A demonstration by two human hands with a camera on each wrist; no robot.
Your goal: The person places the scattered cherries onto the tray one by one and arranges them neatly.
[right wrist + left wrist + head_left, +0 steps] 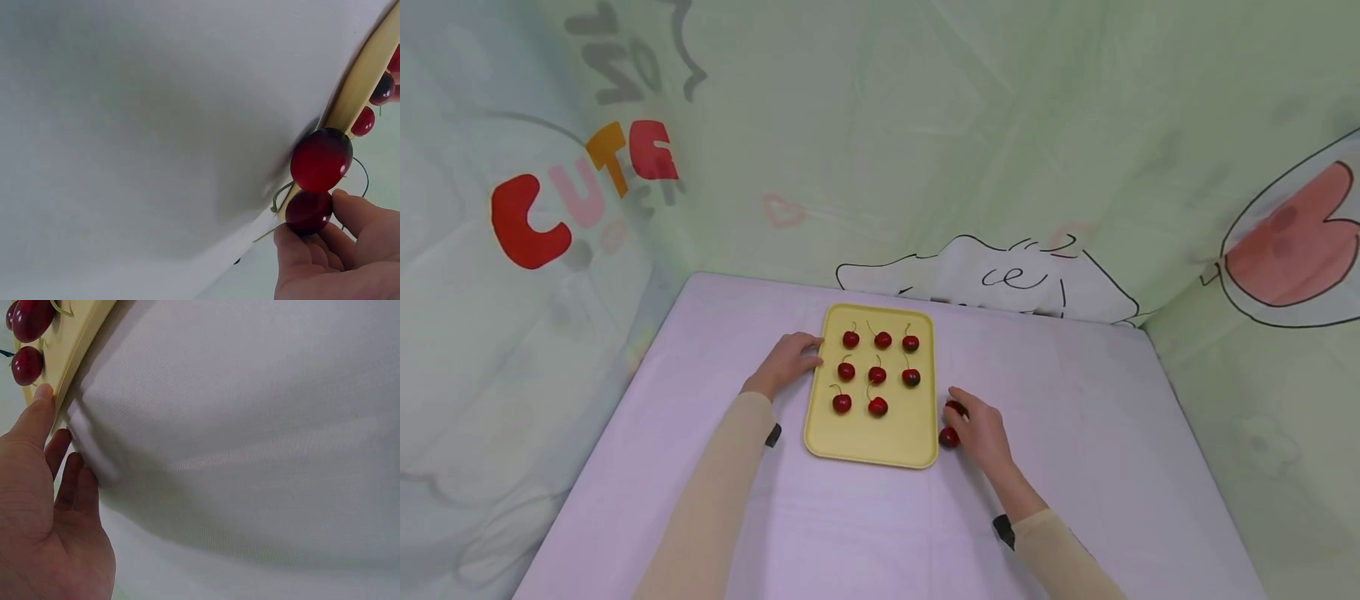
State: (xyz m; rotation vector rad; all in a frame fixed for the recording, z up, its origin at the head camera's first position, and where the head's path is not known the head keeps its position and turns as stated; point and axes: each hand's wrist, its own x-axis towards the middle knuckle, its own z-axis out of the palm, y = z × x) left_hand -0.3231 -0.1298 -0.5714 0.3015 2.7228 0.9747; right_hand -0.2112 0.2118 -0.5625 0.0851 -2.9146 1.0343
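Observation:
A yellow tray (872,446) lies on the table, bearing several dark red cherries (877,375) with stems, set out in rows of three, three and two. At its left edge, my left hand (784,362) holds the rim; the left wrist view has the thumb (42,403) against the rim, the other fingers beside and below it. To the right of the tray, my right hand (985,433) pinches a cherry (309,214) between thumb and fingers. Close beside that one, a second loose cherry (949,437) sits near the tray's right edge.
A pale lilac cloth covers the table (1075,417). Printed fabric walls (887,167) rise at the back and both sides. The tray's front strip, below the row of two cherries, shows bare yellow.

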